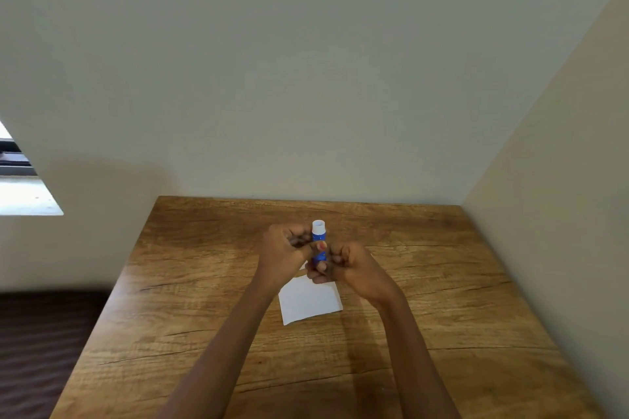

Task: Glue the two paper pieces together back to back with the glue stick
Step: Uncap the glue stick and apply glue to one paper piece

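A blue glue stick (319,241) with a white open top stands upright above the table, held between both hands. My left hand (284,257) grips its upper body with the thumb across the blue barrel. My right hand (347,267) is closed around its lower end. Under the hands lies a white paper piece (309,301) flat on the wooden table (442,299). A small white corner shows just behind it near the hands; whether that is the second piece I cannot tell. The glue stick's cap is not visible.
The table stands in a corner, with pale walls behind it and along its right side. A window sill (27,194) is at the far left, and a dark floor lies beyond the table's left edge.
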